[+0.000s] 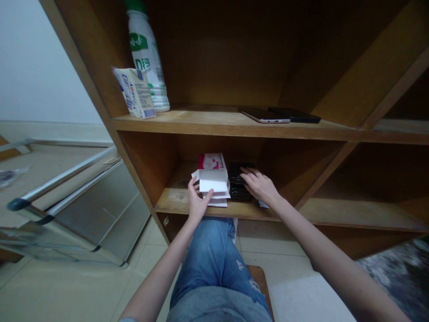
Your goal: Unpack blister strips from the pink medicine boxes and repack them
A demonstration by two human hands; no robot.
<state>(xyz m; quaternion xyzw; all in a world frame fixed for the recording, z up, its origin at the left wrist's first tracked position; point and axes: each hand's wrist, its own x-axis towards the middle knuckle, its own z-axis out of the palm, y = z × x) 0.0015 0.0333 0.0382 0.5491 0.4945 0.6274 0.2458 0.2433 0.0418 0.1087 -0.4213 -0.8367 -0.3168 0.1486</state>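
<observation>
On the lower shelf stands a white and pink cardboard box (213, 161) with its white flaps (213, 180) folded out toward me. My left hand (197, 200) is closed on the box's left front, thumb on the front flaps and fingers at the side. Right beside the box is a stack of shiny black flat packs (238, 190). My right hand (260, 182) lies over the top right of that stack, fingers stretched and touching it. Whether anything sits under those fingertips is hidden. A small pale piece (263, 204) shows below my right wrist.
The upper shelf (201, 121) holds a white bottle (147, 58) with a green cap, a Vitasoy carton (136, 93) and two phones, one silver-edged (264, 115) and one black (295, 115). A metal-framed rack (87, 201) stands left. My knees are under the lower shelf, by a brown stool (259, 277).
</observation>
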